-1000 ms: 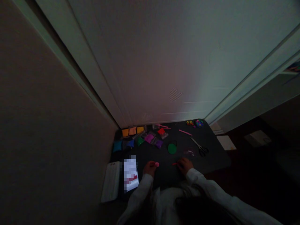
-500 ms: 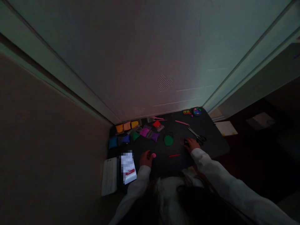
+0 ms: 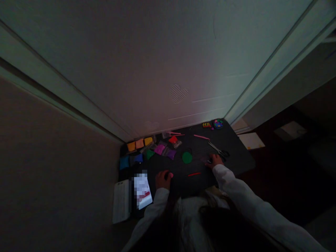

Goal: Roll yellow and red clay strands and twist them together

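Dim light covers the dark table. My left hand [image 3: 162, 180] is closed, its fingertips on a small round pink piece of modelling clay [image 3: 171, 175]. Over to the right, my right hand [image 3: 216, 161] has bent fingers around something small and pale that is too dark to name. Between the hands lie a flat green clay disc [image 3: 187, 158] and a thin red stick [image 3: 194, 174]. Scissors [image 3: 218, 149] lie just beyond my right hand, and a pink tool [image 3: 201, 137] is farther back.
A lit tablet [image 3: 145, 199] and a white case [image 3: 121, 203] stand at the left. Bags of coloured clay, such as a purple bag [image 3: 171, 154] and a red bag [image 3: 174, 140], line the back left. Small colourful clay pieces [image 3: 217, 124] sit in the back right corner, by the wall.
The view has shifted slightly. My right hand has turned a little and something pale now shows at its fingertips. My left hand stays at the pink clay.
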Available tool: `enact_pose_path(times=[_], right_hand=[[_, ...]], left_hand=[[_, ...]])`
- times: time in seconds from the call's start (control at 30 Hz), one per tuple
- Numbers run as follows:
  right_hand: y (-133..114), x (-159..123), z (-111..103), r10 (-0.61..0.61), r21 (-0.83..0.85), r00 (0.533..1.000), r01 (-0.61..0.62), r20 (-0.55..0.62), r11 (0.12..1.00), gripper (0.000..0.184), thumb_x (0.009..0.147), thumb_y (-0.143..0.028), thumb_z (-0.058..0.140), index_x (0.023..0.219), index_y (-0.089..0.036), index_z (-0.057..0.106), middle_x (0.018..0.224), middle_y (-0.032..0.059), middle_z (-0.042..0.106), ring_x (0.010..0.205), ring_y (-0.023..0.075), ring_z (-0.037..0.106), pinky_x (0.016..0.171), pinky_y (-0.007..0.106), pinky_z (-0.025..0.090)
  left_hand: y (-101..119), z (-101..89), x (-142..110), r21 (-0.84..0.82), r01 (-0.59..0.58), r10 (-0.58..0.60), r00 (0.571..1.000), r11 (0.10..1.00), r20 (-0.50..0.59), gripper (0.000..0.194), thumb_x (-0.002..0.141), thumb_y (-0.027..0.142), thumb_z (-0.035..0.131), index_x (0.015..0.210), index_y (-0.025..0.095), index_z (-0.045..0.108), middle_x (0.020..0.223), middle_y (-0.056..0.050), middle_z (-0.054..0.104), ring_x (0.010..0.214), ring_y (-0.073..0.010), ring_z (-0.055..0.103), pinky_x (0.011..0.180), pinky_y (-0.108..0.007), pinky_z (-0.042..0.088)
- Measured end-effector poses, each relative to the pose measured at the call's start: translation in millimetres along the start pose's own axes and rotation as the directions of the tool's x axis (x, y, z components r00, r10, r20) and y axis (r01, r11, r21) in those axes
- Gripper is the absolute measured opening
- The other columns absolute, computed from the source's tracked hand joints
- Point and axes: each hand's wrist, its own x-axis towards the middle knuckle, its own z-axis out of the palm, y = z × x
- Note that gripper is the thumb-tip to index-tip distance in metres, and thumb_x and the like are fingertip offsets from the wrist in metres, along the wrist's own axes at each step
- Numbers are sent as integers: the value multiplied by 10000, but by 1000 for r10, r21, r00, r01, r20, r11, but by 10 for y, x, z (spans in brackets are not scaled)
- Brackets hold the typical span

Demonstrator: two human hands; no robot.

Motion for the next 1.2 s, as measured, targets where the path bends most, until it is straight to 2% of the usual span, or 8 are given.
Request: enact_pose_path(times=[0.1, 0.5, 0.67, 0.77, 0.9, 1.03, 1.1, 1.2], right_hand=[[48, -80, 39, 39, 29, 999, -39, -13, 999, 566, 537, -447, 641, 1010, -186, 472, 987, 85, 453, 899, 205, 491, 732, 299, 377], [161, -137, 85, 34, 124, 999, -30, -27, 992, 562, 503, -479, 646, 947, -174, 486, 966, 93, 490, 897, 214, 496, 749, 305, 374], [171, -96, 82, 72, 223, 997, -75, 22, 972, 533, 534, -429, 653, 971, -197, 455, 856, 60, 563, 774, 186, 545, 651, 285, 394], [153, -120, 81, 78, 258, 996, -84, 32, 962, 379, 656, -387, 564, 965, -206, 439, 808, 35, 588, 734, 160, 561, 620, 263, 398], [55, -357, 74, 19, 294, 1000, -16, -7, 956, 230, 783, -292, 396, 984, -180, 403, 890, 54, 592, 779, 125, 564, 653, 223, 403], [-149, -798, 93, -71, 296, 997, 72, -15, 953, 257, 793, -336, 373, 1010, -198, 393, 900, 45, 600, 759, 129, 576, 642, 216, 401], [-271, -990, 114, -204, 221, 977, 186, 64, 957, 282, 822, -359, 300, 1039, -202, 387, 851, 49, 616, 718, 142, 588, 601, 227, 394], [-427, -1134, 134, -241, 59, 953, 234, 184, 970, 298, 838, -343, 259, 1074, -209, 381, 870, 60, 622, 704, 159, 595, 571, 239, 378]], left_hand=[[4, 45, 18, 23, 17, -17, 1000, 1000, -21, 231, 679, 332, 485, 821, 198, 609, 863, -56, 582, 874, -206, 500, 805, -353, 362], [157, 155, -47, 206, -158, 150, 987, 966, 54, 226, 729, 321, 450, 836, 200, 608, 913, -75, 569, 900, -220, 461, 790, -361, 312], [398, 291, -129, 208, -382, 335, 914, 900, 230, 237, 720, 382, 472, 865, 242, 598, 944, -45, 563, 936, -211, 432, 821, -373, 254], [504, 381, -174, 184, -465, 390, 858, 866, 333, 286, 700, 410, 493, 933, 258, 564, 975, -26, 548, 932, -201, 420, 814, -362, 252], [529, 492, -189, 185, -502, 397, 820, 845, 413, 268, 697, 376, 509, 943, 275, 545, 964, 1, 543, 920, -180, 418, 800, -342, 258], [493, 569, -161, 199, -481, 369, 830, 854, 419, 172, 745, 318, 450, 857, 262, 569, 888, 2, 556, 884, -162, 431, 767, -323, 269], [482, 587, -149, 204, -471, 361, 836, 858, 413, 171, 756, 313, 433, 832, 250, 573, 860, -5, 558, 871, -162, 435, 761, -323, 270], [481, 592, -147, 206, -466, 356, 839, 861, 411, 168, 753, 318, 437, 819, 245, 573, 845, -7, 554, 865, -160, 435, 762, -319, 270]])
